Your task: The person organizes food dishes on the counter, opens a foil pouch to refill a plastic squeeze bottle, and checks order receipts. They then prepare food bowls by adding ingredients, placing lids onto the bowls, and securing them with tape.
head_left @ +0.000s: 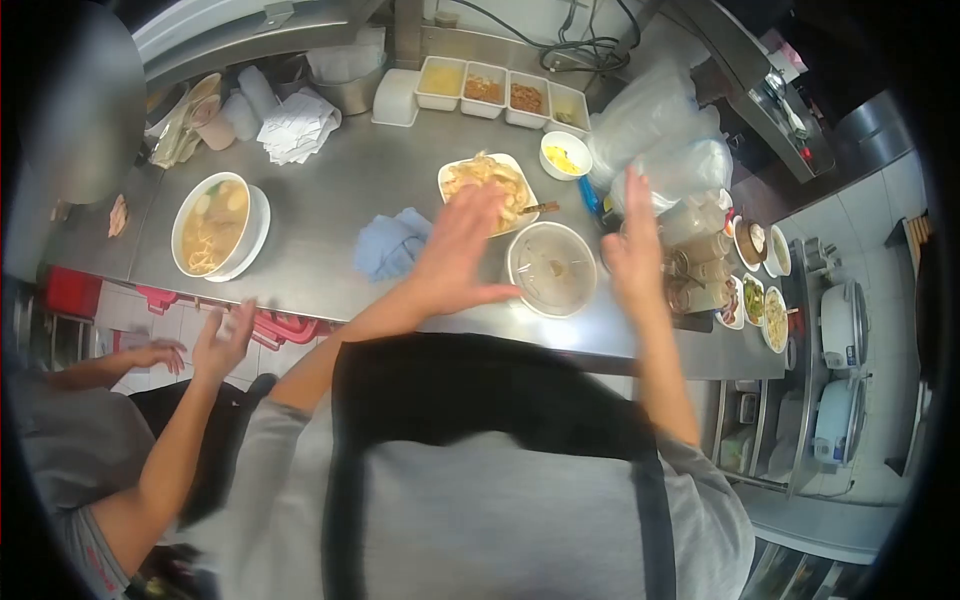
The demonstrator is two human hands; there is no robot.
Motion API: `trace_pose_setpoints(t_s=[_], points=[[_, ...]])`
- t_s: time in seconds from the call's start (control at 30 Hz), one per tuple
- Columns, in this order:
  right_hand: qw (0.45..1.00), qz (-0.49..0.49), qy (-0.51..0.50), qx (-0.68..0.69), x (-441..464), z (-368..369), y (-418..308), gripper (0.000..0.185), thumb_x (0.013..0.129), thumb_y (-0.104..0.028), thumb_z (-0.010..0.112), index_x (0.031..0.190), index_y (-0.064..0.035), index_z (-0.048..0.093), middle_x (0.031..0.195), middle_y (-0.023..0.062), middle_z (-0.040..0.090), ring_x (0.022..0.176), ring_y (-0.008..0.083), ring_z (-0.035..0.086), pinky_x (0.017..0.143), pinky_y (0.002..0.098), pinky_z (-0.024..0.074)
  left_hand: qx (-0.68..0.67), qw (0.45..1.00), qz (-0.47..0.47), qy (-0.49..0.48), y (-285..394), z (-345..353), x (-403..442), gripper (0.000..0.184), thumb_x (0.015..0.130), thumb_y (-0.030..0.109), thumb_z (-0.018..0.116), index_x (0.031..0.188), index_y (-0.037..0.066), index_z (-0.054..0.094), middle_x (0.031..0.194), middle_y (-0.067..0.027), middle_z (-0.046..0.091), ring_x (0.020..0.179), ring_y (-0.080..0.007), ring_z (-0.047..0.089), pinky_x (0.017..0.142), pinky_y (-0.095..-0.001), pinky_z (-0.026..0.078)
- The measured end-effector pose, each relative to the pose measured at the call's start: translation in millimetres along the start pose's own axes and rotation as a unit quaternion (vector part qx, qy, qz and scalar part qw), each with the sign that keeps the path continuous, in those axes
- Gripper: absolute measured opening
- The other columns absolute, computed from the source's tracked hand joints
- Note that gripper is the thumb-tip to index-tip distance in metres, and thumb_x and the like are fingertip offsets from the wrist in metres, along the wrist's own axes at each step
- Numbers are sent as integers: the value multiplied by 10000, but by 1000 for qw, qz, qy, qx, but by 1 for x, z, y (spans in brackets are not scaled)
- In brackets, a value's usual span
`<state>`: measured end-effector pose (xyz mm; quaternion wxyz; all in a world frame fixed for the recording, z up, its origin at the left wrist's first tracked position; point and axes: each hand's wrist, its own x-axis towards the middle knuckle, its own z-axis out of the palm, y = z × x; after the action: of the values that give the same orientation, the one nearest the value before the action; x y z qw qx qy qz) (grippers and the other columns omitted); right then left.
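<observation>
My left hand [462, 250] is raised over the steel counter, thumb out and fingers stretched, holding nothing. It partly covers a white dish of pale food pieces [490, 178]; whether it touches the dish I cannot tell. Between my two hands stands a round tub with a see-through lid [552, 272], the left thumb close to its rim. On the tub's other side my right hand [632, 250] is held up with its fingers extended, near bottles [700, 270] and plastic bags [665, 130]. A crumpled blue cloth [392, 245] lies left of my left hand.
A bowl of noodle soup [213, 225] stands at the left. White trays of toppings [484, 88] line the back, near a small bowl of yellow food [565, 155]. A co-worker's hands [220, 345] are at the counter's front left. Several filled dishes [753, 300] sit far right.
</observation>
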<state>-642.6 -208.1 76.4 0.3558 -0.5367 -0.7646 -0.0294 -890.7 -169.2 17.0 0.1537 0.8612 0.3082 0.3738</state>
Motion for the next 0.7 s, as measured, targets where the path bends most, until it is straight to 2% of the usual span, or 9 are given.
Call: trace_pose_setpoints(t_s=[0.1, 0.23, 0.4, 0.43, 0.5, 0.53, 0.57, 0.6, 0.7], points=[[989, 50, -87, -110, -40, 41, 18, 806, 850, -442, 523, 1450, -33, 172, 1518, 170, 126, 1405, 343, 100, 1087, 557, 112, 57, 990, 61, -117, 15, 41, 21, 1058, 685, 589, 667, 1433, 21, 181, 1497, -195, 154, 1394, -373, 103, 1100, -521, 134], [964, 78, -212, -138, -59, 69, 32, 786, 856, -422, 533, 1441, -23, 192, 1513, 172, 143, 1403, 343, 111, 1073, 587, 111, 74, 973, 52, -211, 7, 73, 18, 1072, 701, 658, 603, 1450, 35, 156, 1511, -197, 113, 1407, -345, 72, 1099, -532, 106], [975, 25, -205, -87, -59, 32, -6, 784, 831, -339, 569, 1435, -5, 198, 1509, 175, 165, 1400, 343, 129, 1090, 558, 81, 27, 997, 44, -49, 9, 39, 0, 1004, 731, 536, 655, 1448, 34, 164, 1509, -200, 115, 1402, -369, 72, 1103, -519, 107], [956, 12, -276, -101, -67, 34, -8, 805, 825, -344, 582, 1439, -10, 183, 1514, 168, 148, 1404, 334, 117, 1090, 559, 74, 15, 999, 28, -31, 10, 25, -5, 985, 743, 498, 666, 1449, 33, 161, 1509, -201, 112, 1401, -375, 72, 1104, -514, 108], [931, -4, -351, -105, -71, 36, -10, 801, 818, -347, 604, 1432, -18, 208, 1503, 169, 177, 1397, 327, 147, 1092, 543, 101, -11, 983, -115, 145, -22, 29, -41, 841, 797, 398, 623, 1426, 12, 219, 1496, -225, 133, 1401, -376, 76, 1111, -496, 77], [930, -11, -354, -96, -66, 30, -9, 776, 817, -344, 611, 1422, -22, 247, 1487, 175, 222, 1385, 328, 189, 1093, 527, 134, -6, 964, -154, 216, -34, 4, -55, 795, 806, 308, 616, 1422, 5, 215, 1469, -225, 194, 1386, -371, 132, 1111, -455, 119], [930, -16, -358, -85, -58, 26, -11, 751, 815, -341, 619, 1411, -26, 287, 1471, 182, 267, 1374, 330, 230, 1095, 510, 167, -132, 890, -213, 382, -49, -3, -74, 719, 819, 226, 591, 1405, -5, 244, 1428, -212, 258, 1354, -353, 204, 1104, -414, 162], [924, 14, -382, -16, -45, 16, -8, 697, 817, -322, 623, 1381, -28, 340, 1424, 186, 335, 1335, 333, 295, 1076, 484, 218, 44, 856, -297, 420, -72, -30, -99, 654, 847, 189, 555, 1395, -8, 256, 1391, -200, 293, 1296, -332, 286, 1074, -400, 227], [918, 79, -372, 110, 6, -17, -1, 520, 821, -251, 633, 1273, -32, 497, 1256, 188, 528, 1181, 339, 485, 997, 402, 362, 165, 628, -470, 597, -152, -110, -191, 580, 913, 224, 487, 1384, -22, 256, 1306, -205, 374, 1084, -287, 440, 950, -388, 359]])
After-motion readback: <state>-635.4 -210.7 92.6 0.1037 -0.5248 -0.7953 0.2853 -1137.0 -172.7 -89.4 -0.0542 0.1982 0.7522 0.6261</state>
